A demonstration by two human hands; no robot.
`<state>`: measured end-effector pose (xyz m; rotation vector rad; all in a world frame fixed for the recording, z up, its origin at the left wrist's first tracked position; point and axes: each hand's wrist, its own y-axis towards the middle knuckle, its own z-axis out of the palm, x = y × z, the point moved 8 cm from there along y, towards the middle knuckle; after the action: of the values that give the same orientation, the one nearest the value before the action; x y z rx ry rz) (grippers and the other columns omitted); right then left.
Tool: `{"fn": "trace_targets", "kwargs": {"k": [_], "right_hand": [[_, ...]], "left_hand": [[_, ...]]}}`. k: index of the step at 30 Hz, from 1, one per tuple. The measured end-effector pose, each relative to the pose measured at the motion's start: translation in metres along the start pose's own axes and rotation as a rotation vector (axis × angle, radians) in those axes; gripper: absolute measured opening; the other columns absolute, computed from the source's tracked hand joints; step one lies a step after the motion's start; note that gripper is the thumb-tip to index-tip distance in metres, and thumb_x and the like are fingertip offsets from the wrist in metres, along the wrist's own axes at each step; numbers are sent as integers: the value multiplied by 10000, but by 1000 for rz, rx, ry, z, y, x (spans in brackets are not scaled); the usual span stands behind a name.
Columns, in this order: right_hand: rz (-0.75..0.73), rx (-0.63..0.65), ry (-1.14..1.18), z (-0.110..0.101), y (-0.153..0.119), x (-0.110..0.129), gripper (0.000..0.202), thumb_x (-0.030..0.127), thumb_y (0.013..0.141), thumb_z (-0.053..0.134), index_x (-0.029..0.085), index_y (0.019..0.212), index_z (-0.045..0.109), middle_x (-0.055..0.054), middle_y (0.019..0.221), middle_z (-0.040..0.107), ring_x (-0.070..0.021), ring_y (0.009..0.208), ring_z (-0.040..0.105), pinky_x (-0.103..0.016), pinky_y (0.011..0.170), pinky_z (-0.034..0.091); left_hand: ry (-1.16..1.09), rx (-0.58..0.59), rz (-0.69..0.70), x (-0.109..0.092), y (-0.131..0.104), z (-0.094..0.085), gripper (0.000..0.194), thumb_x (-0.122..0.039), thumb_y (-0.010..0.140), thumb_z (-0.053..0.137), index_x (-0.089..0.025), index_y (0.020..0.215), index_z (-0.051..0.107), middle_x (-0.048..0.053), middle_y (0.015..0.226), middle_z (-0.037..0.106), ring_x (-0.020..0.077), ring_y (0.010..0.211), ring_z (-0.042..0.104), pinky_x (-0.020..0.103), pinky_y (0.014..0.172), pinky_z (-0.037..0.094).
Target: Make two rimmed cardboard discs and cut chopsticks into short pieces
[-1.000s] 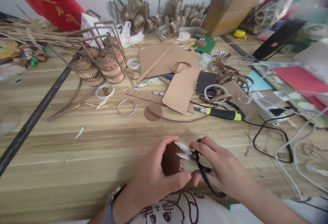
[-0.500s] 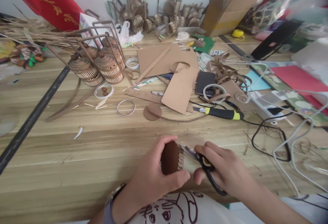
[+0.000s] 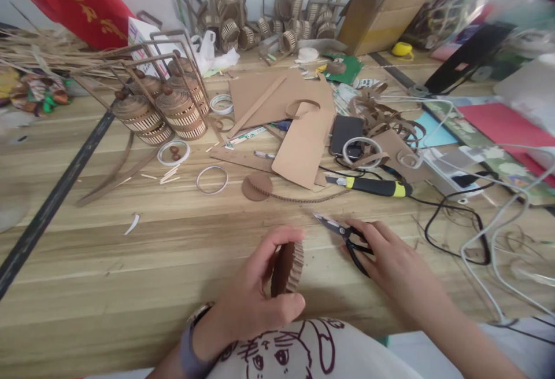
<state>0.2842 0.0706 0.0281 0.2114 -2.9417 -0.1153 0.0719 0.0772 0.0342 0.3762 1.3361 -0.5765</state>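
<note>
Between thumb and fingers of my left hand (image 3: 255, 292) is a round brown cardboard piece with a corrugated rim (image 3: 296, 269), tilted on edge above the table. Part of it is hidden by the hand. My right hand (image 3: 385, 257) is at the black-handled scissors (image 3: 342, 230), with fingers around the handles. The blades look closed and lie near the tabletop, pointing up and left, apart from the cardboard. Beyond my hands lie a flat cardboard disc (image 3: 256, 188) and a thin corrugated strip (image 3: 303, 199).
A utility knife (image 3: 377, 186) lies past the scissors, beside cardboard sheets (image 3: 299, 147) and a phone (image 3: 346, 134). White cables (image 3: 470, 263) loop at right. Lidded slatted baskets (image 3: 182, 113) stand at left near tape rolls (image 3: 173, 152). A cardboard box (image 3: 385, 20) stands at the back.
The scissors have moved away from the corrugated rim, forward and down toward the tabletop with my right hand. My left hand has turned the cardboard piece so its rim shows more.
</note>
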Motion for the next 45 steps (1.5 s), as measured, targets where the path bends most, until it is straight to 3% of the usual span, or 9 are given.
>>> {"fn": "trace_targets", "kwargs": {"k": [9, 18, 22, 26, 29, 31, 36, 41, 45], "right_hand": [[-12, 25, 5, 8, 0, 5, 312, 291, 950, 408, 203, 1220, 536, -84, 999, 654, -244, 823, 709, -338, 631, 568], [-81, -37, 19, 1, 0, 16, 279, 264, 953, 419, 199, 1203, 523, -71, 958, 643, -225, 811, 702, -315, 649, 569], [-121, -89, 16, -7, 0, 22, 265, 242, 958, 407, 196, 1193, 520, -67, 925, 626, -218, 789, 688, -307, 648, 557], [-172, -133, 12, -11, 1, 28, 238, 233, 960, 409, 195, 1154, 541, -64, 891, 611, -228, 803, 662, -320, 664, 546], [-213, -148, 12, -12, 1, 34, 242, 232, 974, 394, 191, 1162, 542, -67, 898, 601, -224, 822, 648, -316, 673, 540], [-244, -149, 3, -12, 1, 39, 251, 229, 979, 389, 185, 1172, 543, -71, 896, 588, -227, 818, 633, -317, 660, 529], [-323, -159, -36, -14, 1, 53, 255, 202, 958, 420, 150, 1163, 563, -82, 868, 557, -243, 791, 582, -349, 672, 511], [-369, -149, -60, -15, -1, 64, 260, 162, 938, 439, 124, 1160, 569, -92, 864, 555, -250, 788, 565, -357, 659, 508], [-387, -139, -80, -12, -3, 69, 279, 150, 926, 446, 123, 1173, 574, -93, 860, 566, -253, 786, 572, -371, 666, 518]], "left_hand": [[-138, 25, 133, -6, 1, 1, 365, -210, 851, 673, -362, 1162, 557, 52, 1365, 451, 263, 1254, 468, 401, 960, 462], [-81, 21, 136, -6, 0, 2, 400, -133, 739, 720, -310, 1060, 562, 58, 1329, 504, 241, 1150, 552, 350, 864, 492], [385, -71, 119, -11, 3, -8, 399, -84, 725, 690, -290, 1043, 567, 72, 1363, 475, 266, 1194, 535, 434, 961, 474], [1008, -118, 96, -2, 7, -19, 367, -61, 789, 646, -273, 1086, 614, 119, 1437, 395, 378, 1374, 333, 642, 1086, 300], [1199, -115, 101, 6, 8, -21, 479, -141, 746, 759, -301, 1172, 609, 137, 1464, 373, 467, 1400, 224, 770, 1042, 234], [1166, -174, 179, -2, 7, -20, 424, -200, 750, 779, -263, 1136, 617, 144, 1396, 453, 443, 1360, 305, 731, 1025, 321], [1058, -298, 451, -40, 6, -5, 108, -131, 890, 610, -179, 986, 626, 74, 982, 631, 226, 984, 558, 407, 877, 522], [1215, -221, 493, -40, 15, 12, 86, -141, 918, 568, -154, 938, 651, 58, 864, 633, 214, 848, 534, 355, 758, 515], [1207, -251, 451, -38, 18, 5, 164, -160, 945, 511, -175, 838, 635, 45, 815, 628, 208, 818, 541, 349, 749, 491]]}}
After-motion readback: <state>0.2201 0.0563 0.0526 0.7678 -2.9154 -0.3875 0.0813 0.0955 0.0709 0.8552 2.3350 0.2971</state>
